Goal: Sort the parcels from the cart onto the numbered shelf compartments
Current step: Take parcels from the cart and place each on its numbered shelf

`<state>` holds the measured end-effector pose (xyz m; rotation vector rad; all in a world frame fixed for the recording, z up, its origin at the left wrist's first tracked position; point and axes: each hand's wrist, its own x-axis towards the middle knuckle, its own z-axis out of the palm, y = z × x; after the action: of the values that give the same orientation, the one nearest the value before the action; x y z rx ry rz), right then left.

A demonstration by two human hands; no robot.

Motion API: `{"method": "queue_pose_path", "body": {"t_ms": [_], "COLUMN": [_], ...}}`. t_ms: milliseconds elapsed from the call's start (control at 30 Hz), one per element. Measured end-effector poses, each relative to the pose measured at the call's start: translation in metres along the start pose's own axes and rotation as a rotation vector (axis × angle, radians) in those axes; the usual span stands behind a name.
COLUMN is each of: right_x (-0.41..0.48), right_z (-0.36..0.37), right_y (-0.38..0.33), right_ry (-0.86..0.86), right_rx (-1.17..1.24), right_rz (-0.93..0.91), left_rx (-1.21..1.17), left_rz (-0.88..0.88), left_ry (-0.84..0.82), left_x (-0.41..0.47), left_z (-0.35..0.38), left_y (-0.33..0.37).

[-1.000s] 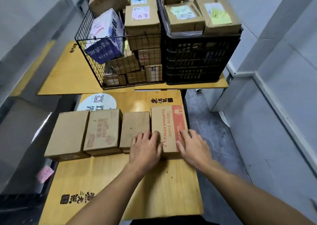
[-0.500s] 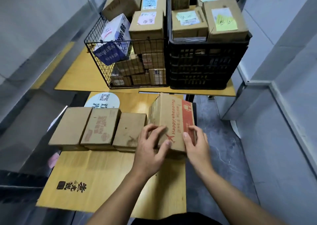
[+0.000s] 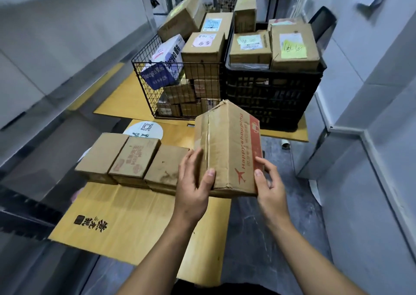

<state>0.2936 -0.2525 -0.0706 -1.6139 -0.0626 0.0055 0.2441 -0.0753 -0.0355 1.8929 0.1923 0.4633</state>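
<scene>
While both hands hold it up over the right side of the yellow wooden tabletop (image 3: 126,216), the cardboard parcel (image 3: 227,150) shows a creased matte brown face, a glossy tape seam and a red printed panel. It is a rectangular box, tilted, with its long axis running away from the person and its far end higher. The left hand (image 3: 193,182) grips the taped side, fingers (image 3: 191,159) curled against it. The right hand (image 3: 270,182) pinches the red edge. Three flat brown boxes (image 3: 135,157) lie in a row just left of it. A wire basket (image 3: 146,87) and a black plastic crate (image 3: 270,96) stand beyond.
</scene>
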Motion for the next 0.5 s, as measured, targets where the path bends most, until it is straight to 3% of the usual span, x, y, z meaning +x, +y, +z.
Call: {"method": "queue_pose_path", "body": {"t_ms": [100,233,367,500], "right_x": [0.004,0.010,0.006,0.007], "right_z": [-0.003,-0.001,0.004,-0.002], "right_y": [-0.005,-0.026,-0.038,-0.027], "right_ry": [-0.098,-0.155,-0.267,-0.169], "right_rx": [-0.084,-0.195,0.035,0.191], "right_rz": [0.008,-0.017,0.026,0.119], "left_rx": [-0.140,-0.050,-0.054,-0.266], "left_rz": [-0.046,0.018,0.059,0.011], "left_ry": [0.054,0.061,0.004,-0.087], "left_x": [-0.005,-0.004,-0.004,0.001], "left_z": [0.001,0.000,0.006,0.002], "left_y": [0.001,0.007,0.011,0.021]}}
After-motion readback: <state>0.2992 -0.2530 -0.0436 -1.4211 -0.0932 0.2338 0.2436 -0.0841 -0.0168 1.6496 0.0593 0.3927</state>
